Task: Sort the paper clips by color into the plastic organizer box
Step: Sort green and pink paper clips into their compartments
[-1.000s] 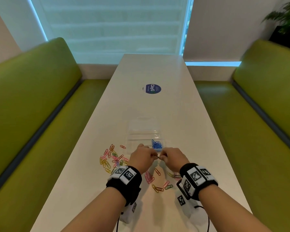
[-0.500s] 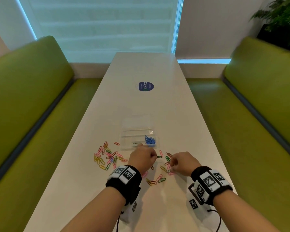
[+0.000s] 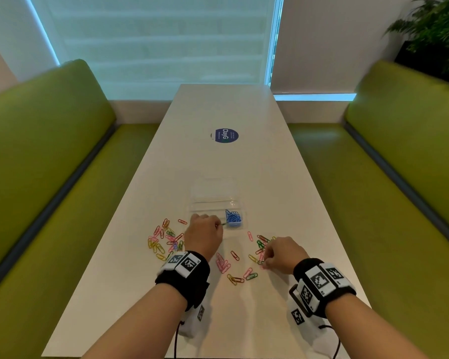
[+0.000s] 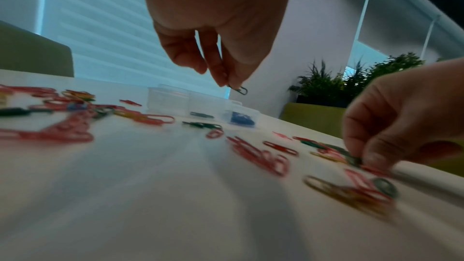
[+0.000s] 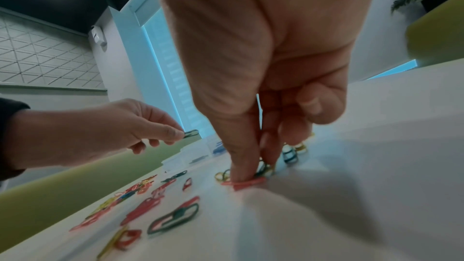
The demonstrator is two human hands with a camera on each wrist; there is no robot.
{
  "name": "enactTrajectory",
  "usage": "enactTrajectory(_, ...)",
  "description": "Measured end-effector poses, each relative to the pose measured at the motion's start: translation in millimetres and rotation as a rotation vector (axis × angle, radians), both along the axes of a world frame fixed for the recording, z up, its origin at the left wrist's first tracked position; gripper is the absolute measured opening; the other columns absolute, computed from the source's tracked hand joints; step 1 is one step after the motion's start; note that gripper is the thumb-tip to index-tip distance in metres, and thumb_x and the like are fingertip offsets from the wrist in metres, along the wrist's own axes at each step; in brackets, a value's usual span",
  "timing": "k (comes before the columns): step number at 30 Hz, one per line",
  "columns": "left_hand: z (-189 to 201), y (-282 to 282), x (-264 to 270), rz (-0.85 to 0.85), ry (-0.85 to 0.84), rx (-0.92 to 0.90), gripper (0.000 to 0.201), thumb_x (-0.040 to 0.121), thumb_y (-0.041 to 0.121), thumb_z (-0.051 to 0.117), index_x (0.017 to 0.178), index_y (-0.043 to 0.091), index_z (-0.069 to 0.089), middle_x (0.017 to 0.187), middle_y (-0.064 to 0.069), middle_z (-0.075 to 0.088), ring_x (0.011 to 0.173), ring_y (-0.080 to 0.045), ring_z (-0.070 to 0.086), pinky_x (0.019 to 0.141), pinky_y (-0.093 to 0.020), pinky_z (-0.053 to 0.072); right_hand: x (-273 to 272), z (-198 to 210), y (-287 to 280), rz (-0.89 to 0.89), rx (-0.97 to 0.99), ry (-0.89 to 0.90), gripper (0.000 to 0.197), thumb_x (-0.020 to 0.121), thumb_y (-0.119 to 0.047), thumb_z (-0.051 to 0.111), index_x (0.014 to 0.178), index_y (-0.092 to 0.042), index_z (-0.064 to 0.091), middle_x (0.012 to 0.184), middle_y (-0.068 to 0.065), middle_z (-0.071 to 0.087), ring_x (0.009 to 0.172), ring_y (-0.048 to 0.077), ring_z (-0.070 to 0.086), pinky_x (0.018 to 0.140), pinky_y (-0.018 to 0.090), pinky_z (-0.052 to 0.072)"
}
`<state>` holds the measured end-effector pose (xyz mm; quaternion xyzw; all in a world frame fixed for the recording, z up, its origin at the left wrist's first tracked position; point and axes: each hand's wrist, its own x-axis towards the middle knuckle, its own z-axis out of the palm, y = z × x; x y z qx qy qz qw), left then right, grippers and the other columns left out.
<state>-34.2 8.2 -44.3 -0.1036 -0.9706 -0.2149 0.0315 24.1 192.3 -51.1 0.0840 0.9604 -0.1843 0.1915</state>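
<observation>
Now we are mid-sort: our left hand (image 3: pixel 205 233) pinches a green clip (image 4: pixel 240 90) just above the near edge of the clear organizer box (image 3: pixel 213 200), which sits mid-table with blue clips (image 3: pixel 233 217) heaped in its near right compartment. Our right hand (image 3: pixel 283 253) has its fingertips pressed together on the loose clips (image 3: pixel 260 248) toward the table's right edge; whether one is gripped we cannot tell. Next, we judge, the green clip must drop in the compartment beside the blue.

1. Round dark-blue sticker (image 3: pixel 226 135) on the white table (image 3: pixel 244 161): reads "ClayG" in white; smaller lines beside it illegible.
2. Wristbands (image 3: pixel 183 263): black-and-white square code markers, no readable text.
</observation>
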Motion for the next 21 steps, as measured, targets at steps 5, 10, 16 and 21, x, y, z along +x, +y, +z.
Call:
enactTrajectory(5, 10, -9, -18, 0.105, 0.012, -0.07, 0.027, 0.096, 0.026, 0.045, 0.108, 0.015, 0.066, 0.105, -0.003, 0.065, 0.112, -0.02, 0.046, 0.078, -0.031, 0.045, -5, 2, -4, -0.01, -0.013, -0.015, 0.019, 0.081, -0.028, 0.071, 0.095, -0.016, 0.069, 0.104, -0.001, 0.067, 0.087, 0.011, 0.055, 0.082, 0.026, 0.048)
enactTrajectory(10, 10, -10, -26, 0.084, -0.035, -0.131, 0.029, 0.097, 0.023, 0.043, 0.112, 0.013, 0.065, 0.107, -0.004, 0.065, 0.116, -0.022, 0.044, 0.081, -0.033, 0.046, -8, 4, -4, -0.008, -0.034, -0.006, 0.016, 0.08, -0.026, 0.071, 0.07, -0.024, 0.058, 0.086, -0.006, 0.06, 0.086, 0.012, 0.056, 0.083, 0.028, 0.051)
enactTrajectory(16, 5, -8, -28, 0.053, -0.096, -0.138, 0.031, 0.097, 0.021, 0.042, 0.117, 0.014, 0.064, 0.111, -0.004, 0.063, 0.12, -0.021, 0.041, 0.086, -0.034, 0.046, -15, 6, 0, -0.004, -0.054, 0.039, 0.002, 0.085, -0.02, 0.064, 0.084, -0.02, 0.065, 0.087, -0.008, 0.062, 0.094, 0.014, 0.061, 0.089, 0.03, 0.052)
enactTrajectory(21, 4, -11, -27, 0.062, -0.086, -0.092, 0.031, 0.097, 0.022, 0.042, 0.119, 0.015, 0.063, 0.109, -0.003, 0.064, 0.117, -0.02, 0.043, 0.084, -0.032, 0.046, -28, 10, -6, -0.023, -0.103, 0.078, 0.02, 0.089, -0.01, 0.057, 0.104, -0.015, 0.069, 0.113, 0.0, 0.064, 0.103, 0.016, 0.061, 0.092, 0.031, 0.052)
